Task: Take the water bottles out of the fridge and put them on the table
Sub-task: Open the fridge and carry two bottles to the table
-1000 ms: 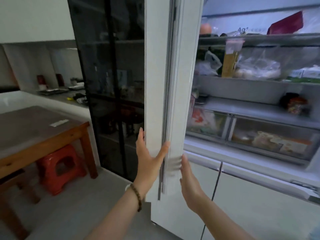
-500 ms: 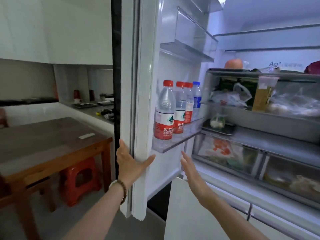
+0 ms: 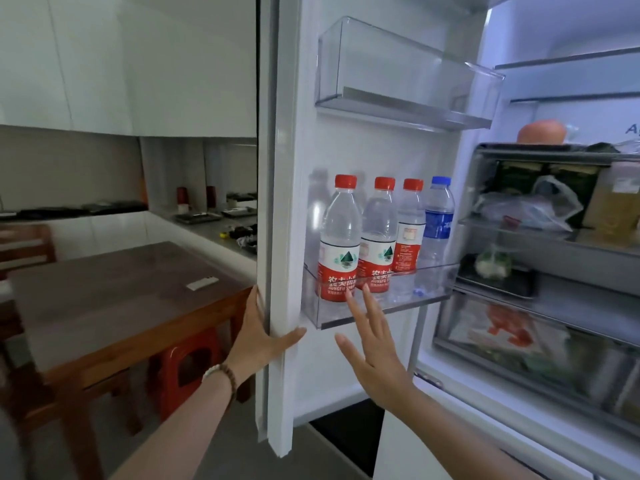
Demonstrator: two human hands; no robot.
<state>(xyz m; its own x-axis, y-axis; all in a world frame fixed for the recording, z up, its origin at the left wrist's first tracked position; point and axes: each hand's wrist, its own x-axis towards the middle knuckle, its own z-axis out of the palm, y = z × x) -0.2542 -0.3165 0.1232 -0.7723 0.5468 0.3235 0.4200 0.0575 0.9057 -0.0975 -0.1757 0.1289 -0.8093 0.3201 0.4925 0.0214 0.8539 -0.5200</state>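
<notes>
The white fridge door (image 3: 284,209) stands open. Its lower clear door shelf (image 3: 381,306) holds three red-capped water bottles with red labels, the nearest (image 3: 341,237), the middle one (image 3: 379,233) and the far one (image 3: 410,226), plus a blue-capped bottle (image 3: 439,220). My left hand (image 3: 258,336) grips the door's edge, thumb on the inner side. My right hand (image 3: 372,348) is raised with fingers spread, its fingertips just in front of the shelf below the nearest bottle, holding nothing. The wooden table (image 3: 114,299) stands to the left.
An empty upper door shelf (image 3: 408,74) hangs above the bottles. The fridge interior (image 3: 554,237) on the right holds bags, trays and drawers of food. A red stool (image 3: 187,368) sits under the table. A counter (image 3: 207,220) with small items runs behind.
The door has swung further open to the left with my left hand on its edge. My right hand has risen toward the lower door shelf. The view has moved closer to the bottles.
</notes>
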